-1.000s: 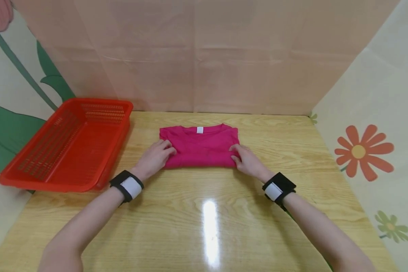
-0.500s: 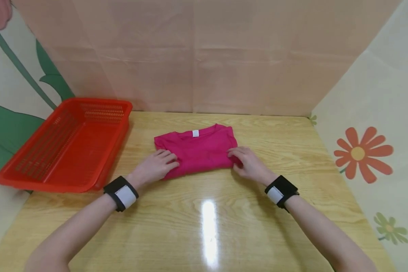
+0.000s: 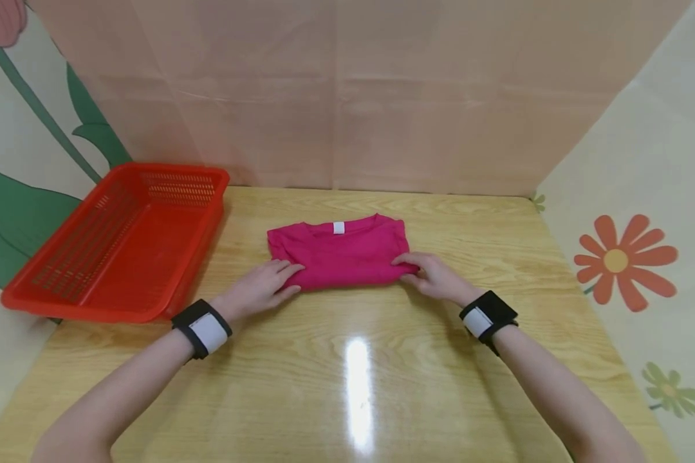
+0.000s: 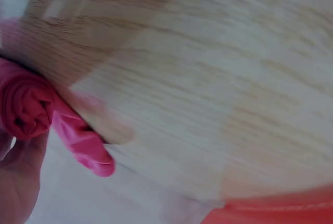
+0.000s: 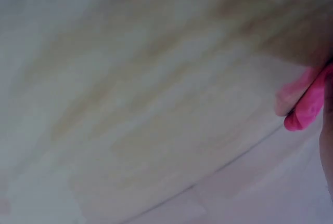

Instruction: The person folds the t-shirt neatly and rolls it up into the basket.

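Note:
A bright pink shirt (image 3: 347,251) lies folded on the table in the head view, its neckline and white label (image 3: 338,227) at the far side. Its near edge is rolled up, and the spiral end of the roll (image 4: 26,107) shows in the left wrist view. My left hand (image 3: 260,287) holds the left end of that roll, fingers over it and thumb at the near side. At the other end my right hand (image 3: 437,276) pinches the roll between fingers and thumb. The right wrist view catches only a pink corner of the shirt (image 5: 307,107).
A red perforated plastic basket (image 3: 133,257) stands on the left of the wood-grain table (image 3: 289,386), with nothing in it. A pinkish covering (image 3: 336,96) hangs behind the table's far edge. Flower-patterned sheets (image 3: 631,161) line the sides.
The shirt first slanted, its left end drawn nearer, then came back almost straight. The left hand has shifted slightly nearer and the right slightly outward; both thumbs now show at the roll's near side.

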Motion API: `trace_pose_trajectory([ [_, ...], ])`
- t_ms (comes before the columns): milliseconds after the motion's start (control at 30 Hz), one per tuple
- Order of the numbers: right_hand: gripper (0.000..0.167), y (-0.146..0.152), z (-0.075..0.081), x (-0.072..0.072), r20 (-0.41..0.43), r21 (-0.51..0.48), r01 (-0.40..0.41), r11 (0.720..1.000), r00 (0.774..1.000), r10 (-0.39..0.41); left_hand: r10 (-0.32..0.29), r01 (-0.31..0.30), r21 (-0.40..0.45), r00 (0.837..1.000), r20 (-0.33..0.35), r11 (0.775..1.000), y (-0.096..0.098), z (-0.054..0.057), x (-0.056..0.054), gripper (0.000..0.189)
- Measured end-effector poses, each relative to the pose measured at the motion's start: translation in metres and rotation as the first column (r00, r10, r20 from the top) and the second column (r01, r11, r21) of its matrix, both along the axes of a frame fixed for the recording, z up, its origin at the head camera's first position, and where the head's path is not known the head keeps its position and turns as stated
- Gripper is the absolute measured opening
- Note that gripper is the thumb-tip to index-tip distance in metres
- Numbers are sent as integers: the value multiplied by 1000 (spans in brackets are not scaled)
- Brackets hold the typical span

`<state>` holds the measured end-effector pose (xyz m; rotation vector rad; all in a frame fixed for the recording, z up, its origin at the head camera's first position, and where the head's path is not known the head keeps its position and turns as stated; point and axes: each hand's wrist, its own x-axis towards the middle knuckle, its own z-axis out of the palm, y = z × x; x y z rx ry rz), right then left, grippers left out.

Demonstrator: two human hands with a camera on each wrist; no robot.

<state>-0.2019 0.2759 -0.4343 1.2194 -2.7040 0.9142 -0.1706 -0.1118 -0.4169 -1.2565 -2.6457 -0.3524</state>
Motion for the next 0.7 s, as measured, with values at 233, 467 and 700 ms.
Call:
trace_pose_trajectory([
  [233, 24, -5, 6, 2, 125, 37, 137, 990, 982, -141, 123, -119, -43, 988, 98, 992, 2, -5, -8, 40],
  [467, 29, -12, 18, 0, 265, 140, 225, 964, 930, -256, 223, -253, 82, 937, 269, 964, 5, -5, -21, 27],
  [700, 29, -20, 19, 4, 254, 102, 331, 938, 903, -347, 323, -344, 114, 931, 169, 932, 12, -9, -33, 11],
])
